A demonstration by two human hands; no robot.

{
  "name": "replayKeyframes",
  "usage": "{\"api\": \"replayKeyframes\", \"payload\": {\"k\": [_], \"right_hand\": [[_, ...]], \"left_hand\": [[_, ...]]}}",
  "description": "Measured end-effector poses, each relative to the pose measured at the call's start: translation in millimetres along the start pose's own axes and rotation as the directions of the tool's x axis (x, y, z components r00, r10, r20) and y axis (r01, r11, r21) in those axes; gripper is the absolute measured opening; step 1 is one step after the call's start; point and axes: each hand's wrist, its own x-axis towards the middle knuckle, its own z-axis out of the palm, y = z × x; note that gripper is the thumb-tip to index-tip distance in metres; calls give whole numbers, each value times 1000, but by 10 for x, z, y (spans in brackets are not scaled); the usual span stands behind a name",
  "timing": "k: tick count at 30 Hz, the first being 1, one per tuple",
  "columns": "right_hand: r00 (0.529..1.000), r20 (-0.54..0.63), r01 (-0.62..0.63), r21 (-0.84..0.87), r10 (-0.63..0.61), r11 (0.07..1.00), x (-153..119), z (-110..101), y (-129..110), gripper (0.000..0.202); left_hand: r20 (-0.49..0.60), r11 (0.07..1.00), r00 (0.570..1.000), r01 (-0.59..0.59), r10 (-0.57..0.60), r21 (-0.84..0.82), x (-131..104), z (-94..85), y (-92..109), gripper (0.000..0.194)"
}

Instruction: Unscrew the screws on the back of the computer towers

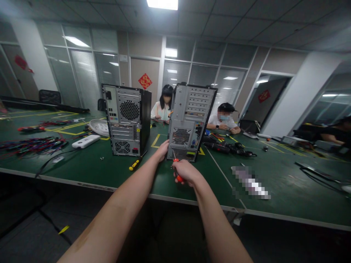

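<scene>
A grey and black computer tower [179,109] stands upright with its rear panel facing me. My right hand [184,171] is closed around the red handle of a screwdriver [179,178]. Its thin shaft points up to the lower left part of that panel; the exact contact of the tip is too small to tell. At the tower's lower left side rests my left hand [163,151], its fingers mostly hidden. To the left is a second computer tower [123,126], also rear side forward. A yellow screwdriver [134,164] lies in front of it.
On the green table [109,171] lie a white power strip [86,141], a heap of coloured wires [33,146], a white basket [99,126] and small screws [102,158]. A blurred-out flat object [251,182] and black cables [238,149] are to the right. Two people sit opposite.
</scene>
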Motion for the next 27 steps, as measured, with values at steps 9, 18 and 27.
{"api": "replayKeyframes", "payload": {"k": [9,18,27], "right_hand": [[998,-52,26,36,-24,999,38,5,14,22],[1000,20,-15,249,11,969,-2,56,42,13],[1000,25,-24,411,15,911,-22,94,51,13]], "left_hand": [[-1,1000,1000,-3,3,6,-1,9,7,32],[7,1000,1000,-16,16,21,-11,6,5,31],[3,999,1000,-12,12,42,-46,21,41,28]]}}
